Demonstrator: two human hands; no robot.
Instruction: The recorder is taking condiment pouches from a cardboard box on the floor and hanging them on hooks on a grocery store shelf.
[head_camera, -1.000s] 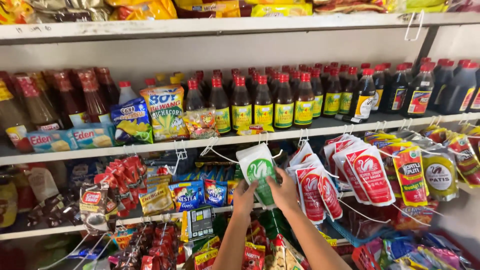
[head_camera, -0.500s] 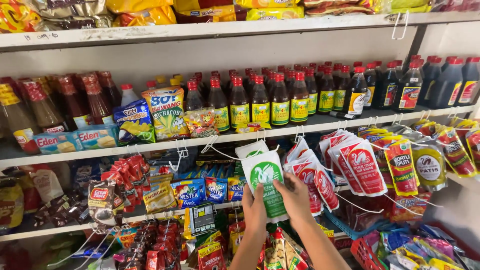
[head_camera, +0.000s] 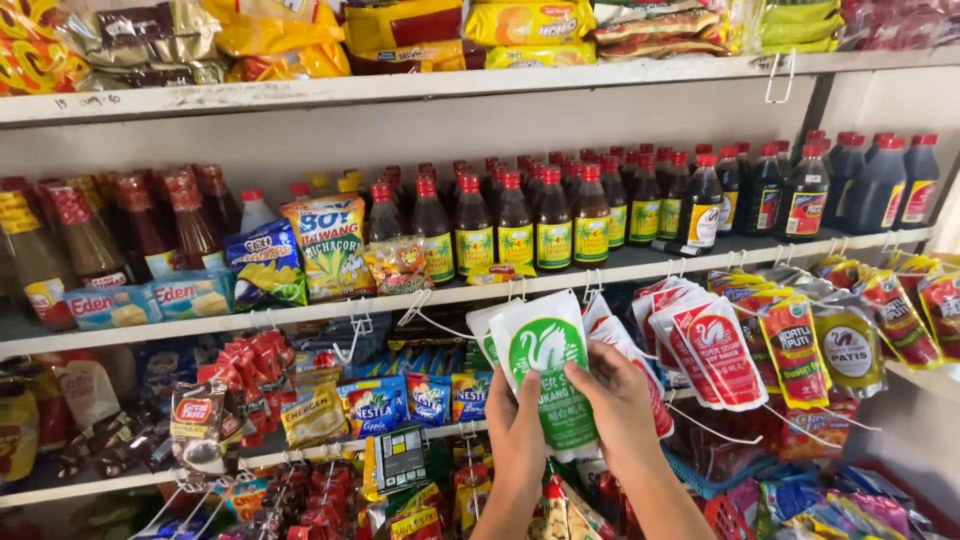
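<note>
Both the left hand (head_camera: 517, 432) and right hand (head_camera: 622, 398) grip the white-green pouch (head_camera: 547, 360); it may slip off its hook, seemingly snagging neighbouring red-white pouches (head_camera: 715, 345).

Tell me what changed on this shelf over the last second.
Both hands, left hand and right hand, keep their grip on the white pouch with a green emblem. It now sits a little lower and more upright, nearer the shelf hooks. The dark sauce bottles and hanging red-and-white pouches stayed put.

One head-worn view, close to the shop shelves

Your camera faced the stocked shelves (head_camera: 600, 272) straight on from arm's reach, tilted slightly down, with both forearms entering at the bottom edge.
</note>
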